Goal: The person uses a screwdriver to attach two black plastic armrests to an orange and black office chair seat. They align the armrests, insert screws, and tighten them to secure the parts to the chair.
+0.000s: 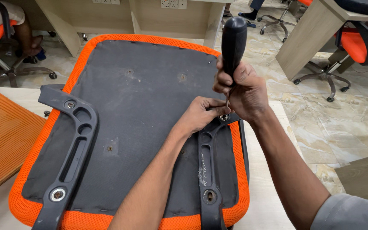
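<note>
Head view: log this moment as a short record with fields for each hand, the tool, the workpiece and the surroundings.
right hand: right hand grips the screwdriver upright
left hand: left hand steadies the screw at the tip
workpiece: upturned seat cushion, orange-edged, on a table
brackets: right armrest bracket under the tool; left armrest bracket already bolted
surroundings: office chair, desks

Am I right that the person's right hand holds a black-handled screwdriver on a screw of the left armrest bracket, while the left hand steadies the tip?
Not quite: the head view shows the right hand holding the screwdriver on a screw of the right armrest bracket, not the left armrest bracket. The left hand does steady the tip.
</note>
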